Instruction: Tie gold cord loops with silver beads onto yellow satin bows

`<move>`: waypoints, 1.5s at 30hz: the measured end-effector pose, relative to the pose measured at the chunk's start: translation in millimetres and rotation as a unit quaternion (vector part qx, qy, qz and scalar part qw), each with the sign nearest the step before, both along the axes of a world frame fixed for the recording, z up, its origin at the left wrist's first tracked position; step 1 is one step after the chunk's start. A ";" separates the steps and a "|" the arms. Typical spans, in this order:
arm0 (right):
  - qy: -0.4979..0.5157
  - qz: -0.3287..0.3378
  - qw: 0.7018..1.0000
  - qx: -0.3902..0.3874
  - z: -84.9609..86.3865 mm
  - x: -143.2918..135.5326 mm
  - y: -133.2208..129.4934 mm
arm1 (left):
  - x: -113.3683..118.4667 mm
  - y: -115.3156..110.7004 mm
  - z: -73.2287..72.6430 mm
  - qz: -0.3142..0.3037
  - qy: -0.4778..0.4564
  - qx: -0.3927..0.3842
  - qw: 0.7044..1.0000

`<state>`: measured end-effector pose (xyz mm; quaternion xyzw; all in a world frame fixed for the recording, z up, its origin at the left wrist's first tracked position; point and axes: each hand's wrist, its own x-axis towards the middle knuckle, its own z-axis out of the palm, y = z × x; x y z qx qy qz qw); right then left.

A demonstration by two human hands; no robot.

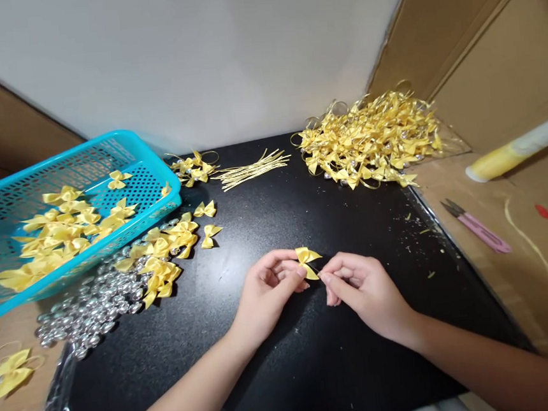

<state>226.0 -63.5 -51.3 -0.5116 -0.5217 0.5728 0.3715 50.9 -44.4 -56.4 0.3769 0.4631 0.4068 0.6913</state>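
Note:
Over the black tabletop (279, 371), my left hand (274, 288) pinches a yellow ribbon bow (306, 257) between thumb and fingers. Close on its right, my right hand (365, 290) is closed in a pinch on a thin dark needle-like piece (314, 270) that reaches to the bow; its tip is too fine to make out. Left of my hands, two loose yellow bows (209, 235) lie near a heap of bows (160, 276) and shiny silver beads (91, 314).
A turquoise basket (159, 209) of bows stands at left. Gold cords (254, 170) lie at the back beside a large pile of corded bows (369, 143). At right are pink-handled snips (485, 232) and a yellow-and-white tube (513, 149). Another bow (10, 372) lies at lower left.

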 end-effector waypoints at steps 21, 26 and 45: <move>-0.039 -0.005 0.999 0.020 2.7 -2.7 -2.6 | -0.6 -3.2 0.9 0.006 0.002 0.019 1.000; -0.039 -0.012 0.998 0.038 4.0 -1.8 -6.3 | 0.2 -3.7 0.7 0.011 -0.014 0.019 1.000; -0.039 -0.021 0.999 -0.015 2.1 -9.2 -5.5 | 2.5 -8.1 -1.8 0.022 0.021 0.058 0.998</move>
